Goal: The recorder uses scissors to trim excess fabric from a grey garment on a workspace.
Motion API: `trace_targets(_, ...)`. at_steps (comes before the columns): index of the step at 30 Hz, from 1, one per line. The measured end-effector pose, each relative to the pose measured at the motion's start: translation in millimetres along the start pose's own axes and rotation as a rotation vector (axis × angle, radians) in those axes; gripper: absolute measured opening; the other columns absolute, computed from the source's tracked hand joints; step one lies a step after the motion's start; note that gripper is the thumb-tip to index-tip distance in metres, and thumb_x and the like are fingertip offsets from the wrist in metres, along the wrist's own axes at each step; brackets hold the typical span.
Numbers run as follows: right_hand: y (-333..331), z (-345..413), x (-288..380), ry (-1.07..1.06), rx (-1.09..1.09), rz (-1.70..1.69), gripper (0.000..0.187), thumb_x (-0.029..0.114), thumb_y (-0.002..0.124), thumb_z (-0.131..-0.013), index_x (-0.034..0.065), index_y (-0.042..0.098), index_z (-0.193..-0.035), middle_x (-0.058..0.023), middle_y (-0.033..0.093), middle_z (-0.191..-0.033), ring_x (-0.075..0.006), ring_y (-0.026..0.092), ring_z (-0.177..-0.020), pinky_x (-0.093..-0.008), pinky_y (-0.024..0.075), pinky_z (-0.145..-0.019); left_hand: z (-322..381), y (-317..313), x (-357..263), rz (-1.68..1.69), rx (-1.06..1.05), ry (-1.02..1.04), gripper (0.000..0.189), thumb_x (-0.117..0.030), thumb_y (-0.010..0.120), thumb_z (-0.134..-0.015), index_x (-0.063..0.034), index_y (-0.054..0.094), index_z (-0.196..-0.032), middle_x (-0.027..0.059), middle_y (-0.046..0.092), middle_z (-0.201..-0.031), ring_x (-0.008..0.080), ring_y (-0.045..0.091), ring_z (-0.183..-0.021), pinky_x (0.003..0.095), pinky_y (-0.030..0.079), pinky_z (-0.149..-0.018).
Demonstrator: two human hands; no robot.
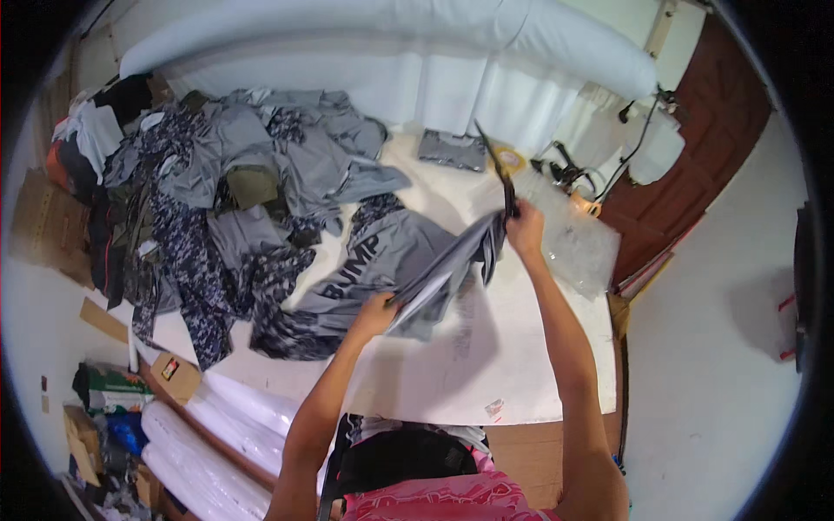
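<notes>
A grey shirt point(404, 251) with camouflage-patterned sleeves and large dark lettering lies partly on the white table point(521, 365). My left hand point(376, 315) grips its near edge. Farther off and to the right, my right hand point(526, 228) is closed around dark scissors point(505, 172), with the shirt's other edge bunched against it; the long blades point up and away. The fabric is stretched between both hands, lifted off the tabletop. Whether the right fingers also pinch the cloth cannot be told.
A large heap of grey and camouflage garments point(247, 150) covers the table's left part. A folded grey garment in clear plastic point(453, 150), a tape roll point(507, 158) and clear plastic bags point(580, 241) lie at the back right. Plastic-wrapped rolls point(195, 462) stand low on the left.
</notes>
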State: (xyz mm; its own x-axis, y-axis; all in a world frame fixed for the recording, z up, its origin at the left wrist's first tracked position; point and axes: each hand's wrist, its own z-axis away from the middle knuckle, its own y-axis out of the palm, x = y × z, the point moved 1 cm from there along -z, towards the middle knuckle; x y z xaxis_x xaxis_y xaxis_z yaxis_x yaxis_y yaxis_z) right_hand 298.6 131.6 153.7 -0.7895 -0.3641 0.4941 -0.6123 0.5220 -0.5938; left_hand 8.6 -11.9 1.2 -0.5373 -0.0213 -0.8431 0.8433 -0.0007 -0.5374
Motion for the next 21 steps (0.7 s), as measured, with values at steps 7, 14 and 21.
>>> trace_targets(7,-89,-205,93,-0.064,-0.460,-0.256,0.013,0.005,0.059,-0.068,-0.0021,0.062,-0.078,-0.0222,0.062,-0.071,-0.0368,0.061,-0.071,-0.0386,0.0469,-0.068,-77,-64,-207,0.875,-0.421,0.357,0.031,-0.025,0.045,-0.099,-0.0006,0.057,-0.084,-0.0015,0.049,-0.071,0.0081,0.040,-0.066,0.0252,0.036,-0.060)
trace_targets(14,-17,-223,194,-0.191,-0.095,-0.436,0.008,0.002,0.065,-0.072,-0.0021,0.066,-0.079,-0.0088,0.066,-0.068,-0.0127,0.060,-0.060,-0.0283,0.0463,-0.054,50,-41,-191,1.174,-0.477,0.152,0.030,-0.025,0.064,-0.090,-0.0027,0.051,-0.105,0.0021,0.057,-0.090,0.0069,0.049,-0.081,0.0226,0.041,-0.070)
trace_targets(21,93,37,184,-0.150,0.579,-0.418,0.024,0.019,0.076,-0.070,0.0011,0.060,-0.069,-0.0106,0.049,-0.054,-0.0183,0.050,-0.052,-0.0367,0.0386,-0.053,84,42,-70,1.428,0.030,-0.649,0.051,-0.034,0.052,-0.095,0.0012,0.040,-0.131,0.0117,0.052,-0.126,0.0227,0.053,-0.114,0.0365,0.043,-0.096)
